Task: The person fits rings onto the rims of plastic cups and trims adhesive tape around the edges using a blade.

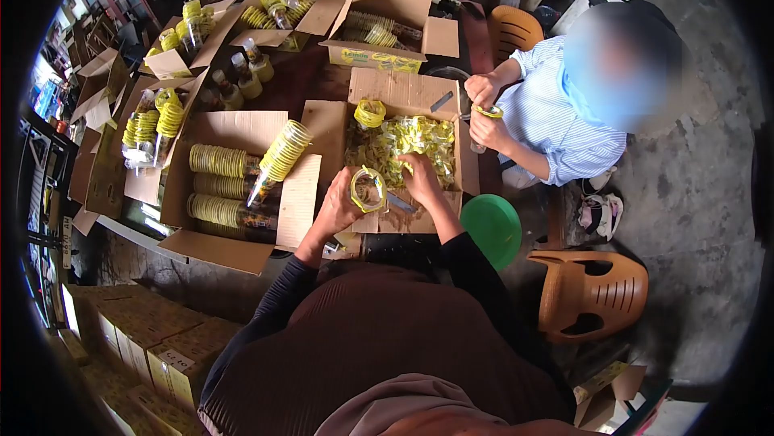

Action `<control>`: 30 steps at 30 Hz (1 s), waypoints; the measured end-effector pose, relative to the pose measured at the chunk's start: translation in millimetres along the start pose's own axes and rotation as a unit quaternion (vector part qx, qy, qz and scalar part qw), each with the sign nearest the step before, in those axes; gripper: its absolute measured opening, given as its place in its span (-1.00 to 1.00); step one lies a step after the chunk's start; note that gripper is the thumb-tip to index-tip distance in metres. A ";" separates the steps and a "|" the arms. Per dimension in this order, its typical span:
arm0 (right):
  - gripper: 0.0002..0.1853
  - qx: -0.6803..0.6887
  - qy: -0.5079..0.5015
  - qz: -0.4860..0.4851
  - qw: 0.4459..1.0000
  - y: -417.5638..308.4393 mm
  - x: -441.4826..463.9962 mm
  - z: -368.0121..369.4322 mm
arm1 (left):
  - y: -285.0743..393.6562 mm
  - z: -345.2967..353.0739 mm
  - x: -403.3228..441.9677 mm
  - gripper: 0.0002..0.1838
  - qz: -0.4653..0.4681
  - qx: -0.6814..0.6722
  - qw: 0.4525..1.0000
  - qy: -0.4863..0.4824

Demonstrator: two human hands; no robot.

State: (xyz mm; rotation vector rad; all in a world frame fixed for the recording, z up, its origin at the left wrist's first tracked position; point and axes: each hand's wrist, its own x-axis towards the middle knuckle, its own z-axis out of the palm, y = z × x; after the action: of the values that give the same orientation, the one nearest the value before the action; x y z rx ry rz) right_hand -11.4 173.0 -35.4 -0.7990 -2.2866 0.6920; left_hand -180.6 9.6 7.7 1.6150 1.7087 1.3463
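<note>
My left hand (340, 205) holds a clear plastic cup (368, 189) with a yellow rim, its round opening facing up. To its right, my right hand (421, 179) is closed at the near part of a pile of small yellow wrapped pieces (419, 139); what its fingers pinch is too small to name. The pile lies in an open cardboard box (395, 85). Another yellow-rimmed cup (369, 113) stands at the box's back left corner. A flat grey tool (401, 203) lies by the box's front edge, between my hands.
An open box (234, 125) with stacked yellow-rimmed cups (216, 160) is at the left; more such boxes stand behind. At the right a co-worker (556, 105) holds a cup (488, 113). A green round lid (491, 231) and an orange chair (592, 295) are nearer.
</note>
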 end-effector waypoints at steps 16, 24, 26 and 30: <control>-0.71 0.071 -0.137 0.150 0.977 46.1 -23.8 16.6 | -18.1 -13.8 -0.5 -0.32 -0.019 -0.017 1.000 -0.017; -0.81 0.334 0.009 0.243 0.911 3.0 -31.1 -24.3 | -31.0 -4.9 4.8 -0.27 -0.003 0.094 0.993 0.070; -0.85 0.431 0.056 0.243 0.867 -17.9 -34.5 -34.6 | -33.1 -3.6 7.5 -0.25 -0.009 0.135 0.989 0.054; -0.85 0.515 0.088 0.240 0.818 -52.8 -40.2 -41.2 | -39.8 4.1 13.7 -0.25 -0.022 0.169 0.985 0.030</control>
State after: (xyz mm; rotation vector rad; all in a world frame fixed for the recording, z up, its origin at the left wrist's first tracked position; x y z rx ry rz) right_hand 23.2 120.7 11.2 -0.8023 -1.1853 1.7701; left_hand -200.6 29.6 -23.8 1.7140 2.0870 1.1388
